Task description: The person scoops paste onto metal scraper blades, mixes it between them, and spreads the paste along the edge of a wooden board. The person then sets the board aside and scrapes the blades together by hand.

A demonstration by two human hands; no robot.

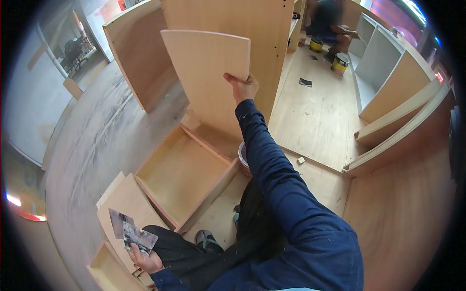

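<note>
Head view: the likeliest trouble is a slip or twist of the pale board (208,63), because only the right hand (242,88) grips it, low on its right side, and most of its face spreads up and to the left of that hold. If the grip loosens, the board could drop toward the shallow drawer (187,162) below or knock the tall panel (267,58) behind it, and either could take a dent or scrape. Whether its lower end rests on anything is hard to tell (the fingers behind it are mostly hidden too). Near the right forearm stands a pail (244,157), which a careless elbow could tip. As for position, the board lies in front of the person, at the end of the outstretched right arm and well apart from the left hand (147,262). That hand is down at the lower left, beside the knee, with its fingers closed on a thin grey sheet (141,237) above the loose boards (128,196); a lax pinch there could let the sheet fall among them. The hands are far apart.
</note>
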